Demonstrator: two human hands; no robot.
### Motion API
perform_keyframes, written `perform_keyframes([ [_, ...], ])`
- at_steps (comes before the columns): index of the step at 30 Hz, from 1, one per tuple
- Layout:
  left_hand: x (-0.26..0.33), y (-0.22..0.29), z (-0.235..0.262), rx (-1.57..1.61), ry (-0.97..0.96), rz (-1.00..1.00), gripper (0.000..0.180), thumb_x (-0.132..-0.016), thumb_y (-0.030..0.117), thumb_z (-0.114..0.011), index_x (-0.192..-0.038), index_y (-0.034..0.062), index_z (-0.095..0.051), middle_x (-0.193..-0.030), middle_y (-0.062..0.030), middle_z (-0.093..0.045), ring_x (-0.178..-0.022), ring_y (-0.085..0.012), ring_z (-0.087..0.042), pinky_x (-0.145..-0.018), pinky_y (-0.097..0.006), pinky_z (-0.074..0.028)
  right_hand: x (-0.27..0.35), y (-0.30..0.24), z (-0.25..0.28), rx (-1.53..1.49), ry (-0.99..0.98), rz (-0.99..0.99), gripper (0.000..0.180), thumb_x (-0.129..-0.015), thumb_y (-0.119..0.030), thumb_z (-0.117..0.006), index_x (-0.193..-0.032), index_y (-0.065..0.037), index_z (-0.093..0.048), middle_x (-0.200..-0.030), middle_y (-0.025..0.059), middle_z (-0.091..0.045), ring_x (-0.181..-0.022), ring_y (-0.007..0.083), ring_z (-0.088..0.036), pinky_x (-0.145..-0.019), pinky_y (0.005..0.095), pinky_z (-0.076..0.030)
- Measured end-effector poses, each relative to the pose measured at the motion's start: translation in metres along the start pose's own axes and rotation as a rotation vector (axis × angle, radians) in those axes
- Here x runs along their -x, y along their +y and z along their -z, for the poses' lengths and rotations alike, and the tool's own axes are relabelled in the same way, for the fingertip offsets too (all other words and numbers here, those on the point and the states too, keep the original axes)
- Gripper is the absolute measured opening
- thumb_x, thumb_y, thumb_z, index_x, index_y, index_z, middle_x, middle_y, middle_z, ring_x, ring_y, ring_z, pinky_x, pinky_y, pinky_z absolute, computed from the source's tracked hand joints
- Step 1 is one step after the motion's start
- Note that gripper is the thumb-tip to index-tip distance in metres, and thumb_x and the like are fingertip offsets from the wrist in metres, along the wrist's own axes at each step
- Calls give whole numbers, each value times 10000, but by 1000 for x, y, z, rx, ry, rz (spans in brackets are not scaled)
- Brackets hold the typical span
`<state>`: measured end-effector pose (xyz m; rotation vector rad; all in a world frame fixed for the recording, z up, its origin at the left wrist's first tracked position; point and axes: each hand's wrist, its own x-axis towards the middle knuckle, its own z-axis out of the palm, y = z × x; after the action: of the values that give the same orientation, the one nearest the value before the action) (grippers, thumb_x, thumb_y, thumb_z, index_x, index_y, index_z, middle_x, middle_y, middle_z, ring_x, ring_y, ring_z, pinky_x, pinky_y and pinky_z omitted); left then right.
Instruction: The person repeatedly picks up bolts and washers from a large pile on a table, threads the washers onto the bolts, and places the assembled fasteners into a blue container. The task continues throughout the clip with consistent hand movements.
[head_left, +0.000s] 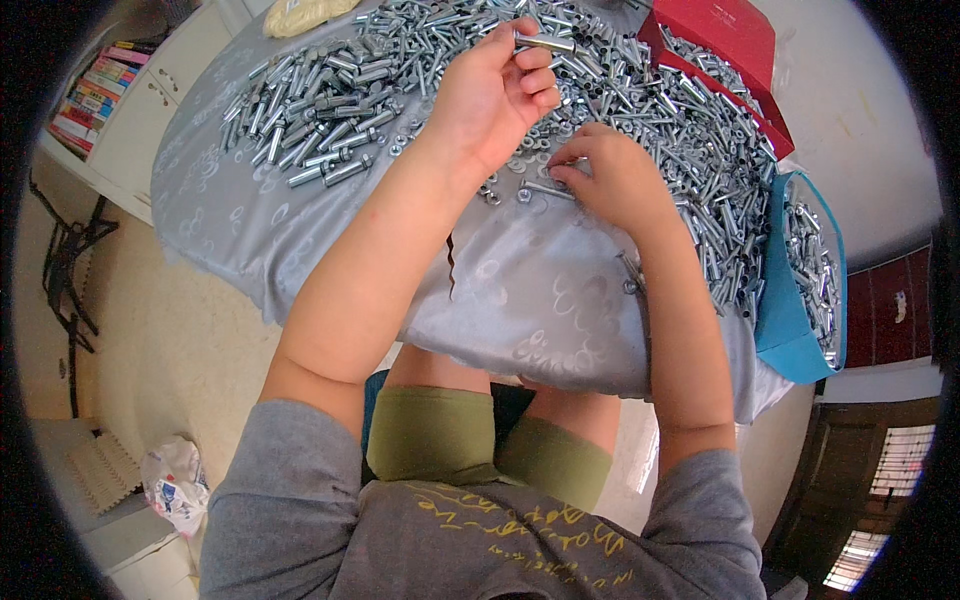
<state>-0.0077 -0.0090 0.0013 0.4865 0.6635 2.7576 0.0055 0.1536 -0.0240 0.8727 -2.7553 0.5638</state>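
My left hand [487, 105] is raised over the pile, palm turned up, with a shiny metal sleeve [546, 43] held between thumb and index finger. Its other fingers curl inward. Lower and to the right, my right hand [618, 178] is close to the cloth, thumb and fingertips pinched together among small washers [520, 165]. Whatever is between those fingertips is too small to make out. Just beside them lies a loose bolt [548, 190] with a nut at its left end. Longer bolts fitted with sleeves [320, 110] are heaped to the left of my left hand.
A grey patterned cloth [215, 205] covers the round table. Loose bolts and sleeves [715, 200] spread across its far and right sides. A red box [715, 30] stands at the far right, and a blue container [785, 325] of metal parts sits at the right edge.
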Motion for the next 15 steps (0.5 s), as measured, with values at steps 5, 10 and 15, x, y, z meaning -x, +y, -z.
perform_keyframes([
  [5,-1,-1,0,-6,5,3,145,-890,208,-361,-903,88,-442,-634,31,-325,-561,-89,-293,-538,-229,-294,-1,-3,2,40,-44,-13,120,-665,-135,-612,-748,-49,-611,-752,103,-548,-720,275,-542,-654,335,-433],
  [10,-3,-3,2,-26,17,21,143,-890,202,-358,-894,84,-441,-636,30,-326,-566,-89,-303,-540,-230,-296,0,1,-7,-80,236,-73,148,-715,-183,-572,-781,-54,-603,-687,79,-534,-642,220,-518,-580,319,-414],
  [15,-3,-7,6,-25,28,54,149,-893,195,-346,-907,75,-432,-639,24,-321,-568,-92,-302,-538,-231,-294,-9,-3,17,-1022,416,-452,224,-826,-230,-525,-830,-6,-538,-531,-56,-366,-483,31,-299,-434,185,-244],
])
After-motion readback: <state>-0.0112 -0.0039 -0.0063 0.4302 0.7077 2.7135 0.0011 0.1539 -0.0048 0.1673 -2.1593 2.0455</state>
